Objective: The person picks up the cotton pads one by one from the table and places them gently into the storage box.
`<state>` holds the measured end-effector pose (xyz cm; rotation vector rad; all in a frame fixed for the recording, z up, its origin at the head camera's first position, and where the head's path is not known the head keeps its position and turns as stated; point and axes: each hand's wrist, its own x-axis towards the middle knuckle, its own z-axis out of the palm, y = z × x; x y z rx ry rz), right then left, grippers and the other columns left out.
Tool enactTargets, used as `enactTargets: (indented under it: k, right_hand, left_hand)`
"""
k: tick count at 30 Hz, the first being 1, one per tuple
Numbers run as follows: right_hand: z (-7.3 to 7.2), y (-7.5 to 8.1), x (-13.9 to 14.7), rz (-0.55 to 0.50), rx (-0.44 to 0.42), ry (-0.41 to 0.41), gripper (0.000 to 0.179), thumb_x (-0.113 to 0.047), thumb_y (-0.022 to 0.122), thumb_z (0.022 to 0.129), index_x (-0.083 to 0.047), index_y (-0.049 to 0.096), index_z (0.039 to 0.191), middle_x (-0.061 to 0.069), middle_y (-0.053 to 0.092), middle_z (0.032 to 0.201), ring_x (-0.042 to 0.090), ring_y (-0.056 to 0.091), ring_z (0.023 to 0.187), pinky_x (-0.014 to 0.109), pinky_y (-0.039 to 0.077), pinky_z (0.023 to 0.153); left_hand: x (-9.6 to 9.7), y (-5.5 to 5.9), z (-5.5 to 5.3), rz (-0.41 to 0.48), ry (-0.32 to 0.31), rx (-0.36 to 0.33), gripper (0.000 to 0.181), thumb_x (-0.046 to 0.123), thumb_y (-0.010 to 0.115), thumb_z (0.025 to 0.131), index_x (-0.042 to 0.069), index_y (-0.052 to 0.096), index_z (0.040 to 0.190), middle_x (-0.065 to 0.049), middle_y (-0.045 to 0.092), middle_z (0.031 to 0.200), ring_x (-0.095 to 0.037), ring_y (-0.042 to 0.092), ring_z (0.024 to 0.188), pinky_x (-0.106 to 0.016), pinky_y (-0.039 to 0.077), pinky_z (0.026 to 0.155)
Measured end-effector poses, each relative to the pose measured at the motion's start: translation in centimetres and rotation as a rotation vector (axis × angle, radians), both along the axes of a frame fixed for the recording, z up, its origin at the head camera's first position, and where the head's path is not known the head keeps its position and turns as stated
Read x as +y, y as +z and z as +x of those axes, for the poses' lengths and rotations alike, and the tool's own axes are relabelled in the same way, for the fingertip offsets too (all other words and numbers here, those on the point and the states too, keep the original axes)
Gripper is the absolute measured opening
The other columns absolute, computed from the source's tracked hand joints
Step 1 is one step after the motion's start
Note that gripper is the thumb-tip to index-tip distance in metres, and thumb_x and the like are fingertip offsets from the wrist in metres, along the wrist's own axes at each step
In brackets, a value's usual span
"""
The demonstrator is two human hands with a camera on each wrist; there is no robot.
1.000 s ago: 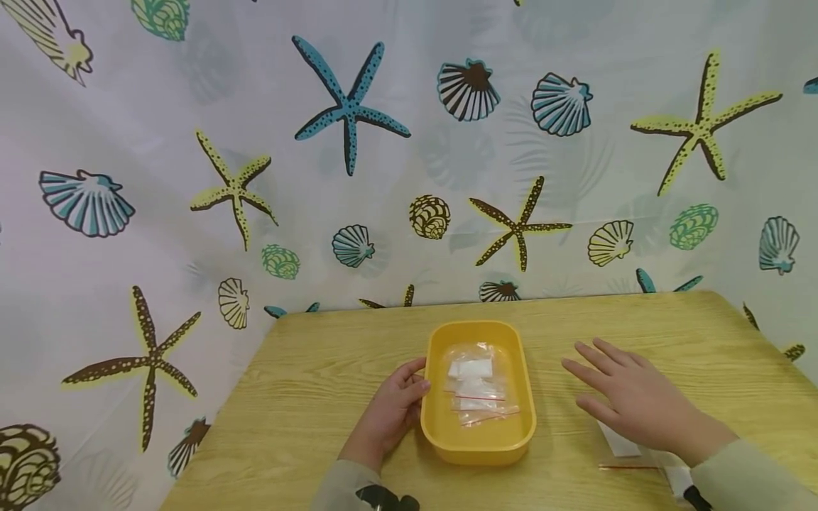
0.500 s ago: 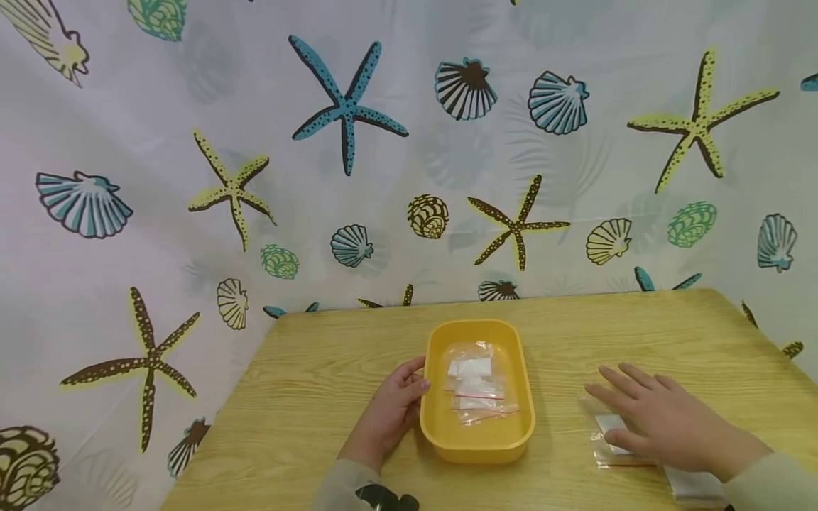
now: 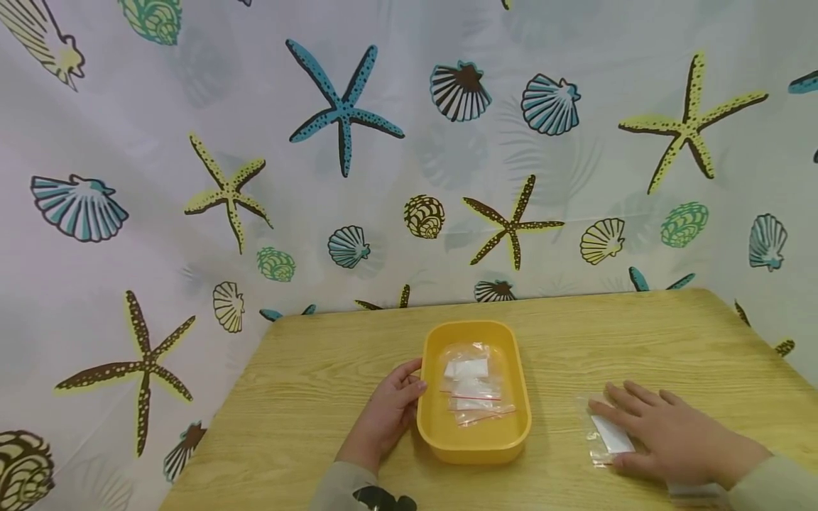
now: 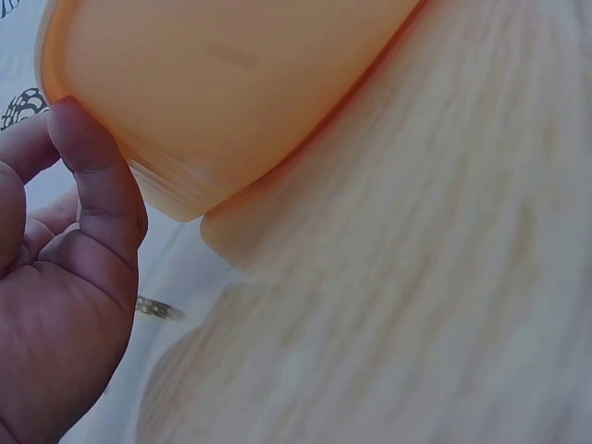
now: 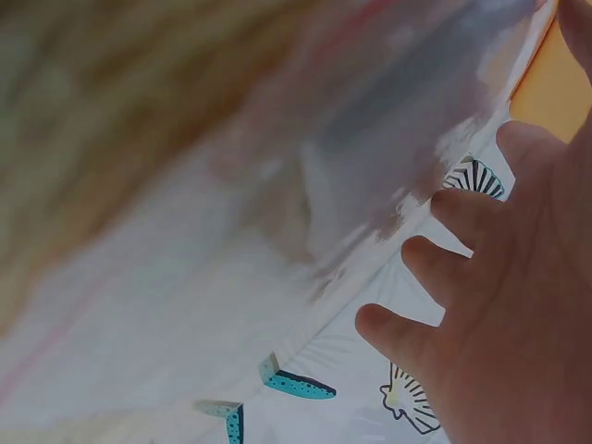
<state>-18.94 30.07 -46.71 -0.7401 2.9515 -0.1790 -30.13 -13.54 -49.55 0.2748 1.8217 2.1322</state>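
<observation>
My left hand (image 3: 385, 408) grips the left rim of a yellow plastic container (image 3: 474, 455), thumb at the rim and fingers along the outside wall. In the left wrist view the thumb bends against the container's edge. Inside lie several small clear zip bags (image 3: 476, 404) with red seal lines and white pieces in them. To the right, my right hand (image 3: 680, 434) is spread palm down over a similar zip bag (image 3: 598, 443) with a white piece, hiding part of it. Another bag (image 3: 698, 495) pokes out below the wrist. The right wrist view shows that hand's fingers straight, with blurred bag plastic (image 5: 231, 231) beside them.
The wooden table (image 3: 307, 369) carries everything. Behind it and along both sides hangs a white curtain (image 3: 396, 156) printed with starfish and shells. Bare tabletop separates the container from the bags on the right.
My right hand has come down and back toward me onto the zip bag on the right. My left hand keeps its hold on the container, which stays in place.
</observation>
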Motion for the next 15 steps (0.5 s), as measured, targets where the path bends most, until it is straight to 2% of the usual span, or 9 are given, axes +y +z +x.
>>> enactTargets:
  k: [4, 15]
  right_hand:
    - [0.03, -0.19, 0.1, -0.003, -0.022, 0.014, 0.084, -0.076, 0.046, 0.091, -0.026, 0.037, 0.158, 0.016, 0.037, 0.158, 0.046, 0.034, 0.142, 0.076, 0.032, 0.098]
    - [0.15, 0.03, -0.16, 0.005, 0.039, 0.05, 0.075, -0.069, 0.045, 0.097, -0.024, 0.042, 0.156, 0.011, 0.041, 0.157, 0.045, 0.038, 0.14, 0.072, 0.039, 0.096]
  left_hand:
    - [0.08, 0.03, 0.0, 0.002, -0.001, -0.001, 0.055, 0.011, 0.058, 0.104, 0.006, 0.038, 0.154, -0.016, 0.055, 0.114, -0.017, 0.06, 0.085, -0.028, 0.057, 0.077]
    - [0.09, -0.01, -0.08, 0.003, -0.001, -0.008, 0.054, 0.01, 0.056, 0.104, 0.007, 0.038, 0.154, -0.017, 0.055, 0.117, -0.02, 0.06, 0.089, -0.03, 0.057, 0.079]
